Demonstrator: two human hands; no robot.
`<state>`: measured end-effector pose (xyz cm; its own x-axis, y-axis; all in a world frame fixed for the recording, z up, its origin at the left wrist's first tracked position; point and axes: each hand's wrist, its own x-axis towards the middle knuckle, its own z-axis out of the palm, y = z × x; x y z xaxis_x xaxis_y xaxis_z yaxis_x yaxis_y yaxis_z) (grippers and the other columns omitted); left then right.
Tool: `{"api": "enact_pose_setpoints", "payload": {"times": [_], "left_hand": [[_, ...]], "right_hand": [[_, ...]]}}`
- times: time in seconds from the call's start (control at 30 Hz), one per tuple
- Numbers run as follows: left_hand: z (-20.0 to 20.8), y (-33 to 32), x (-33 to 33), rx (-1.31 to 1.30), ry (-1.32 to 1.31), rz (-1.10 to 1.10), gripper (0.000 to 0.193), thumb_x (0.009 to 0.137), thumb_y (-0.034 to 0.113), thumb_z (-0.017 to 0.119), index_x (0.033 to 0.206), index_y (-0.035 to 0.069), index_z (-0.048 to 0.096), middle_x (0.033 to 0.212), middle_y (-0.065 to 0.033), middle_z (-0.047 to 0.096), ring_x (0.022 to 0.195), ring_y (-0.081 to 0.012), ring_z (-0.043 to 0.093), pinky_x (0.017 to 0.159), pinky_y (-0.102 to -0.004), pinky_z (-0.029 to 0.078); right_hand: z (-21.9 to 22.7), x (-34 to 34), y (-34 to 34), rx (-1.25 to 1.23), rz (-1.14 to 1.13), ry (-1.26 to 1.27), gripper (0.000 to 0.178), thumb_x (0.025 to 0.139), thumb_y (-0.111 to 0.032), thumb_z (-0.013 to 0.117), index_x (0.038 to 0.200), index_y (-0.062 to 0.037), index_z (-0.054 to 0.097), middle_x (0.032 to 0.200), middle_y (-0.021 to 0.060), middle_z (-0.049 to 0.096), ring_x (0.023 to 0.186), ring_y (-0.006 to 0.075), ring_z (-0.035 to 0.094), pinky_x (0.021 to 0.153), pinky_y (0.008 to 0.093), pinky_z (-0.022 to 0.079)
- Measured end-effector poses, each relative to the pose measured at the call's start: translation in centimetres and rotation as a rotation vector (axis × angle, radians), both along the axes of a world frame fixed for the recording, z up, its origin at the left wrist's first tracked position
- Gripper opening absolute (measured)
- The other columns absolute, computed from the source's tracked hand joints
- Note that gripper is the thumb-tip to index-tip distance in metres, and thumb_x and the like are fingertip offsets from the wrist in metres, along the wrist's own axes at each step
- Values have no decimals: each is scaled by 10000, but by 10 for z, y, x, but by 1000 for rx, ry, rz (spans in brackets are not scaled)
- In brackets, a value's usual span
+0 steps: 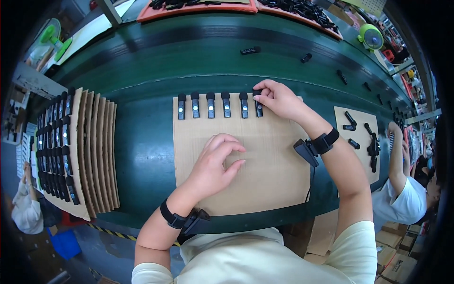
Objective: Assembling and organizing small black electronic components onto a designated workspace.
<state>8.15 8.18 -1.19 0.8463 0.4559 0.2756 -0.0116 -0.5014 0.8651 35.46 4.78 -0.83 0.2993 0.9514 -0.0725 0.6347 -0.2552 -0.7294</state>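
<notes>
A cardboard sheet point(265, 175) lies in front of me on the green work surface. Along its far edge stretches a row of several small black clip-on microphones point(226, 108) with foam tops and a light-coloured round mark on each. At the row's right end, my right hand point(279, 98) pinches the foam top of the last microphone point(259, 110), whose body lies on the cardboard. My left hand point(216, 163) is over the middle of the sheet, holding nothing, with thumb and fingers apart.
At left stands a stack of cardboard sheets point(101, 156) topped with rows of microphones. Another cardboard piece point(352, 165) with scattered black parts lies right. Loose microphones dot the green belt point(189, 57). Red-orange trays point(198, 9) sit beyond. A co-worker point(402, 194) is at right, another point(28, 208) at left.
</notes>
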Motion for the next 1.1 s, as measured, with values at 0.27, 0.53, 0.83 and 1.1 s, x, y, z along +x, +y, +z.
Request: {"api": "enact_pose_setpoints", "payload": {"times": [0.27,0.53,0.83,1.1], "left_hand": [[42,42,29,377,94,45,364,746,65,743,1076,47,591,1085,-138,593,1093,-340,547,937,-414,451],[34,68,88,505,383,-70,760,694,166,819,1337,18,441,1262,-188,558,1236,-353,485,1047,-415,399],[29,74,99,544,474,-118,736,699,156,792,1332,19,443,1236,-181,572,1225,-349,493,1055,-431,377],[30,76,98,534,485,-106,718,702,138,776,1332,31,448,1230,-177,574,1207,-348,504,1045,-430,388]], "right_hand": [[9,10,-10,-69,144,75,554,816,-162,765,1281,-7,507,898,18,561,792,100,518,742,238,476],[16,4,-16,-103,252,-41,813,689,-150,839,1369,-26,411,1086,89,506,1000,200,508,884,306,470],[12,3,-16,-36,277,-99,738,711,-152,815,1330,-22,436,1102,127,513,1073,263,508,949,332,445],[16,-2,-17,-53,271,-142,717,722,-174,812,1323,-48,441,1134,148,523,1133,294,504,975,363,434]]}}
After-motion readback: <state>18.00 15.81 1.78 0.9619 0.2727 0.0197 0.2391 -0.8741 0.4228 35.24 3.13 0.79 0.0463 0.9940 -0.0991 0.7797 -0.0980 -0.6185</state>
